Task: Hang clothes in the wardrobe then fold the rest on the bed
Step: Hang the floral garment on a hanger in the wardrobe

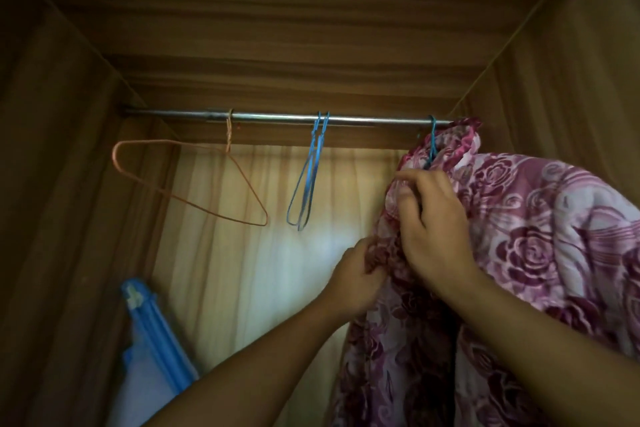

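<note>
The wardrobe (69, 184) stands open. The garment (536, 236), pink and floral, fills its right side, hung at the far right end of the rail (277, 117), which leaves the rest of the rod free. An orange hanger (187, 180) and two blue hangers (308, 177) hang bare further left, likely for the next clothes. The garment's own hook (432, 139) sits over the rail. The right hand (436, 229) pinches cloth just under that hook, fingers curled, probably seating the neckline. The left hand (356, 277) grips bunched fabric lower down, seemingly to straighten the drape.
</note>
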Available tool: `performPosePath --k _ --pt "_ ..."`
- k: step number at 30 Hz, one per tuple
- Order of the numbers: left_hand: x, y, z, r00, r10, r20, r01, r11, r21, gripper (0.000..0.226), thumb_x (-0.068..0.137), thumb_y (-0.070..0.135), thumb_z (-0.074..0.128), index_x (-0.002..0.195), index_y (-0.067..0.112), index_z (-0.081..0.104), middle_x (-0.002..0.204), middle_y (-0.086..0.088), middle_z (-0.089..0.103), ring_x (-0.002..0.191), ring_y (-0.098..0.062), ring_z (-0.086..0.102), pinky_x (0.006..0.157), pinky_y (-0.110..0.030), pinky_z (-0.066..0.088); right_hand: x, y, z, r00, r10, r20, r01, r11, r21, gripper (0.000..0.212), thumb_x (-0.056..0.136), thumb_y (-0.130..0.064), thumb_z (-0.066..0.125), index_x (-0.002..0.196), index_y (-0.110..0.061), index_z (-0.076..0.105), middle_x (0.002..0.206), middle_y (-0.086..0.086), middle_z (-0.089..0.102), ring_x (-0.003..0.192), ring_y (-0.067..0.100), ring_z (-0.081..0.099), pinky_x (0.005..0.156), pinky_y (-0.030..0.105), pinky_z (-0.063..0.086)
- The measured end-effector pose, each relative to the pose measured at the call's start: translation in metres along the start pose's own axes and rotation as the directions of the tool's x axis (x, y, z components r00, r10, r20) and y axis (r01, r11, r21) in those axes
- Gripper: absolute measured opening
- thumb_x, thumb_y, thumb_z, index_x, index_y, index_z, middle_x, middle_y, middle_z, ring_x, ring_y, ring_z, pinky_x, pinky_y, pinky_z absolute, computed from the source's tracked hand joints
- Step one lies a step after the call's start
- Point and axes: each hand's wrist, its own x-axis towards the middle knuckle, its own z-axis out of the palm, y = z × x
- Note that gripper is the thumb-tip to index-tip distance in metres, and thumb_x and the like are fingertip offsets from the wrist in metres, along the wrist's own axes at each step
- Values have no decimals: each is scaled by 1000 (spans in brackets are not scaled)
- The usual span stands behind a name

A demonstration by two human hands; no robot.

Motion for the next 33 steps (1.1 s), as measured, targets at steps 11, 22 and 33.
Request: performPosePath --k 11,22,33 --pt "-49 -12 -55 959 -261 111 208 913 350 43 97 29 57 140 29 51 126 2 50 100 -13 57 70 -14 43 80 -75 59 449 393 802 -880 349 321 32 82 -53 74 105 -37 60 156 2 31 136 40 39 83 72 51" --pt "-49 20 -137 824 -255 -506 298 955 4 48 88 28 71 125 22 43 122 -9 55 107 -25 61 89 -42 54 71 -101 104 389 423 818 -890 403 214 34 86 -46 64 118 -32 62 117 6 59 110 30 60 86 57 54" --pt "-44 53 -160 880 92 -466 14 976 219 20 92 21 56 108 33 61 89 3 73 76 -11 66 73 -36 54 78 -133 127 397 366 842 -888 385 252 18 89 -40 55 96 -25 64 59 -4 70 63 27 67 72 38 55"
